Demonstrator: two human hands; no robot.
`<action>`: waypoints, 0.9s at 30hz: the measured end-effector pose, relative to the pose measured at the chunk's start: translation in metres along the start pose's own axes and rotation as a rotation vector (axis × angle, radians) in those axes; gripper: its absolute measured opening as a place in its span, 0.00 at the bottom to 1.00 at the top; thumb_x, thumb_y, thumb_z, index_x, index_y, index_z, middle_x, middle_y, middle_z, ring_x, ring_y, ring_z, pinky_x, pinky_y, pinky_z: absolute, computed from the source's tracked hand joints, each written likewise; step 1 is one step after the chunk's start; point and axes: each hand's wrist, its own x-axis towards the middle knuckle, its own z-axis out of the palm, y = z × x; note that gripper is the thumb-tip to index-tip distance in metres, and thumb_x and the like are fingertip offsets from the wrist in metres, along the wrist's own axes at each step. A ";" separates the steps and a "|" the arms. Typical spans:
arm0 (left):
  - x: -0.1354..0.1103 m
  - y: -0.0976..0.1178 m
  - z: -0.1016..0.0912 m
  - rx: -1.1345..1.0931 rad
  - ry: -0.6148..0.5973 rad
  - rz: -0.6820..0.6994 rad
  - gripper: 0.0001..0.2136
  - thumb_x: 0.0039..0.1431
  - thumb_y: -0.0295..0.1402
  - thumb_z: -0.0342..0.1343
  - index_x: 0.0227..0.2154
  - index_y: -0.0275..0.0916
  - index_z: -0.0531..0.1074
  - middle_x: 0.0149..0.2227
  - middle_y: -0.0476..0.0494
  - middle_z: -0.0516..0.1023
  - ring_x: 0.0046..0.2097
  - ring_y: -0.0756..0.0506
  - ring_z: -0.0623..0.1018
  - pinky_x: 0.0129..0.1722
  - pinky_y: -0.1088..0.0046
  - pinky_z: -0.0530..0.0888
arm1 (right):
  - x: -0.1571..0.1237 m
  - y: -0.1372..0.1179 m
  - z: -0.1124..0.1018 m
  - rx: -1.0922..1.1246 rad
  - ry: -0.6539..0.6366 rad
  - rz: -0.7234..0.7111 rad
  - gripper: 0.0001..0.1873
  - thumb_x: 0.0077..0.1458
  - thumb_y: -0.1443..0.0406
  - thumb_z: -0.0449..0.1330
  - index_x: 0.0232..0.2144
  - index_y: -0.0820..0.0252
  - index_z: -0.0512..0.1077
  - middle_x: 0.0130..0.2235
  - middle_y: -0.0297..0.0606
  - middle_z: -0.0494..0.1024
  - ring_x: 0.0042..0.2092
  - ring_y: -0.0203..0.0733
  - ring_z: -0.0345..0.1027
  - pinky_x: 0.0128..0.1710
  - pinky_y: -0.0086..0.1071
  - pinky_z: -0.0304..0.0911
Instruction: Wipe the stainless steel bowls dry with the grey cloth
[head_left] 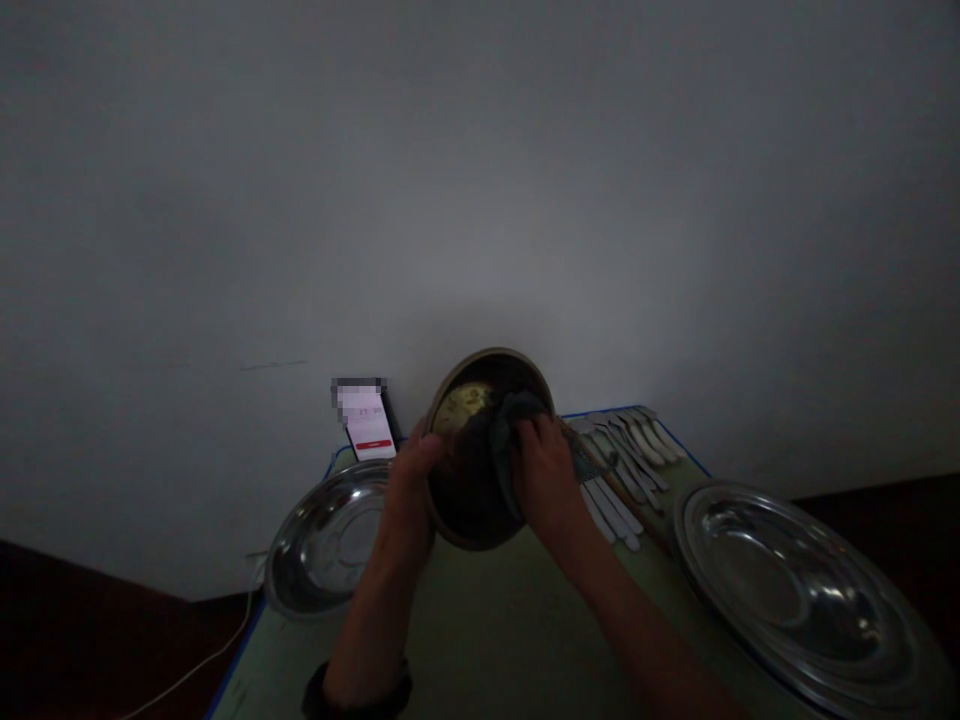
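Note:
A round, deep metal bowl (465, 500) is held up above the table, its dark inside tilted towards me, with a yellowish patch of light at the upper left. My left hand (409, 485) grips its left rim, thumb over the edge and the other fingers hidden behind. Bunched against the inside right of the bowl is a dark grey-green cloth (510, 450). My right hand (547, 465) is closed on that cloth, fingers curled over it near the right rim.
A shiny steel basin (289, 560) stands at the table's left. Wide steel plates (757, 580) lie at the right. Several knives, forks and spoons (630, 450) are spread at the back right. A phone (369, 420) leans on the wall (480, 200) behind the green-topped table (495, 640). A white cable (202, 665) hangs at left.

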 end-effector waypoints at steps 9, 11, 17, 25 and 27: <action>-0.001 -0.029 0.009 0.077 -0.107 -0.219 0.19 0.53 0.47 0.56 0.37 0.36 0.79 0.36 0.42 0.84 0.51 0.36 0.77 0.54 0.63 0.70 | -0.007 -0.027 -0.008 0.567 0.109 0.127 0.11 0.60 0.65 0.50 0.45 0.57 0.61 0.46 0.44 0.69 0.50 0.45 0.64 0.54 0.44 0.59; 0.003 -0.021 0.004 0.024 0.000 -0.237 0.18 0.49 0.48 0.57 0.29 0.37 0.79 0.31 0.43 0.83 0.48 0.37 0.79 0.51 0.64 0.72 | -0.013 -0.037 -0.012 0.698 -0.070 0.048 0.11 0.60 0.66 0.50 0.46 0.58 0.62 0.46 0.43 0.71 0.50 0.43 0.66 0.54 0.40 0.60; 0.007 0.010 -0.002 -0.065 0.304 -0.069 0.10 0.43 0.41 0.58 0.19 0.40 0.73 0.22 0.48 0.80 0.41 0.37 0.81 0.41 0.64 0.78 | -0.019 -0.043 -0.024 0.590 -0.416 -0.177 0.12 0.60 0.69 0.52 0.46 0.61 0.66 0.48 0.43 0.73 0.51 0.44 0.66 0.53 0.39 0.62; -0.003 0.002 -0.001 0.020 0.105 -0.131 0.14 0.43 0.44 0.61 0.28 0.39 0.79 0.32 0.43 0.84 0.49 0.32 0.78 0.47 0.58 0.76 | -0.002 -0.016 -0.015 -0.163 -0.048 0.087 0.15 0.58 0.74 0.46 0.45 0.67 0.68 0.45 0.55 0.72 0.48 0.56 0.64 0.48 0.52 0.61; -0.006 -0.004 0.004 0.032 -0.023 -0.155 0.16 0.44 0.45 0.61 0.32 0.39 0.80 0.35 0.43 0.84 0.51 0.32 0.77 0.49 0.57 0.75 | -0.001 -0.013 -0.011 -0.061 0.154 0.134 0.14 0.59 0.71 0.46 0.46 0.65 0.66 0.47 0.54 0.69 0.50 0.56 0.62 0.50 0.54 0.60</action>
